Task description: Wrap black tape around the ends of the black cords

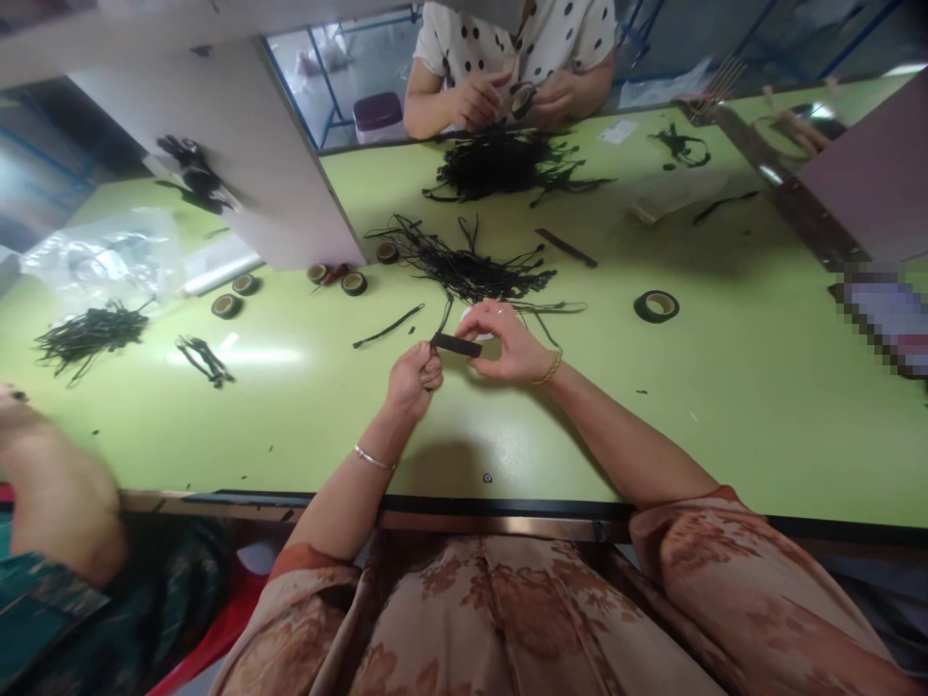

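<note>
Green counter (551, 445): left hand (416, 380) pinching a thin black cord (445, 317), right hand (511, 350) curled round a black tape roll (458, 345) just beside it, seemingly to steady it, heaped cords (482, 271) just beyond both, apparently for easy reach.

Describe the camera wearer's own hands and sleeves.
The left hand, ungloved, has a slim silver-toned bangle at its wrist; the right hand, also ungloved, a gold-toned bracelet. Both tan sleeves have brown floral print and rust-coloured edges.
</note>
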### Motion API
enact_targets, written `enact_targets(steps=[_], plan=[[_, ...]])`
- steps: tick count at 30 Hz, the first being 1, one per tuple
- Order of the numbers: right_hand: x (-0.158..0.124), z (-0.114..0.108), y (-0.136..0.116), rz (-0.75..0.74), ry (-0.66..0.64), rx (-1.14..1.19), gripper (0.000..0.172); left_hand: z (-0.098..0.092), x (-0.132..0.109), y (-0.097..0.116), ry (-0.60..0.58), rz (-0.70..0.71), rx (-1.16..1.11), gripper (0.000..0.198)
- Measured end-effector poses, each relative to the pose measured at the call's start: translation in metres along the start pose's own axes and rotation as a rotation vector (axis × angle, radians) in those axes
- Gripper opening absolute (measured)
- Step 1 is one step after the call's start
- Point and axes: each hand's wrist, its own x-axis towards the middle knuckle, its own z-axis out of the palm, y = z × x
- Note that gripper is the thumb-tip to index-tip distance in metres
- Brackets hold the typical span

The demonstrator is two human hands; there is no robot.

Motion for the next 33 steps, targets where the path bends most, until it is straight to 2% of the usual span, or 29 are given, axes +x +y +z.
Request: enact_targets(steps=[4, 7, 10, 12, 15, 18, 20, 22, 26, 30, 33], plan=[[0.0, 0.001, 0.003, 0.051, -0.035, 0.023, 0.03, -0.005, 0.0, 0.003, -0.023, 0.061, 0.085, 0.04], [-0.001, 0.001, 0.006, 0.092, -0.058, 0.108, 0.039, -0.012, 0.004, -0.002, -0.013, 0.229, 0.281, 0.039], [-0.003, 0.002, 0.008, 0.154, -0.106, 0.253, 0.056, -0.015, 0.006, -0.008, 0.019, 0.409, 0.561, 0.035], [-0.002, 0.004, 0.01, 0.259, -0.112, 0.386, 0.06, -0.015, 0.005, -0.011, 0.052, 0.484, 0.757, 0.03], [0.001, 0.008, 0.013, 0.539, -0.058, 0.639, 0.061, -0.012, 0.0, -0.012, 0.087, 0.602, 0.991, 0.024], [0.005, 0.012, 0.015, 0.78, -0.044, 0.899, 0.076, -0.011, -0.004, -0.011, 0.051, 0.73, 1.178, 0.024], [0.007, 0.013, 0.015, 0.844, -0.052, 1.025, 0.077, -0.01, -0.005, -0.009, -0.009, 0.783, 1.303, 0.025], [0.008, 0.014, 0.014, 0.85, -0.022, 1.105, 0.068, -0.01, -0.006, -0.008, -0.078, 0.804, 1.415, 0.027], [0.007, 0.016, 0.01, 0.803, 0.126, 1.139, 0.039, -0.008, -0.007, -0.007, -0.179, 0.794, 1.56, 0.03], [0.007, 0.015, 0.003, 0.745, 0.239, 1.097, 0.035, -0.004, -0.011, -0.007, -0.244, 0.752, 1.59, 0.029], [0.007, 0.012, -0.002, 0.681, 0.272, 1.074, 0.035, -0.001, -0.013, -0.007, -0.216, 0.661, 1.596, 0.028]])
